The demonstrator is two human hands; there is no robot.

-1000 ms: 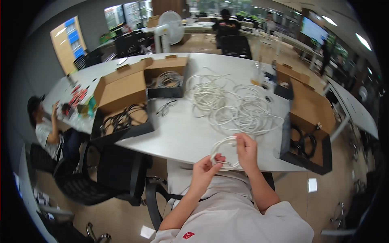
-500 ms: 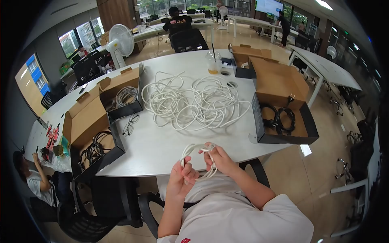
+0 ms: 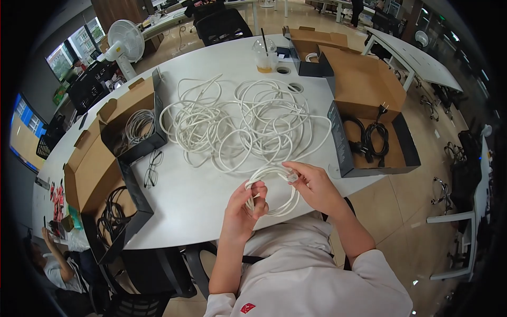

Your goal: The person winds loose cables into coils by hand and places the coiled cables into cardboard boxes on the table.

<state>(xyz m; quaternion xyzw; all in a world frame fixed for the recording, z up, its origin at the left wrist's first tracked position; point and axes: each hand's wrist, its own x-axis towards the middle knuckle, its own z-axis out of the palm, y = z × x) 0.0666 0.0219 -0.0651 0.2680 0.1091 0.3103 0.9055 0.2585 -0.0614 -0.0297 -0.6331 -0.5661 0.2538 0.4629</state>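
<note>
A coiled white network cable point(image 3: 288, 208) is held up in front of my body, above the table's near edge. My left hand point(image 3: 248, 203) wraps its fingers around the left side of the loops. With thumb and fingers pinched, my right hand point(image 3: 311, 182) grips the upper right of the coil, where a clear plug end shows. Just beyond my hands, a big loose tangle of white cable point(image 3: 253, 127) spreads over the white table point(image 3: 185, 211).
At left, open boxes hold black cables point(image 3: 112, 219) and a grey cable coil point(image 3: 140, 126); eyeglasses point(image 3: 152, 169) lie beside them. The right box holds a black power cord point(image 3: 375, 138). A plastic cup point(image 3: 265, 57) stands at the back. Another person point(image 3: 63, 264) sits far left.
My view has tilted down and shifted. My hands have moved a little apart, and the held coil looks wider. My right hand has moved right along with the plug end.
</note>
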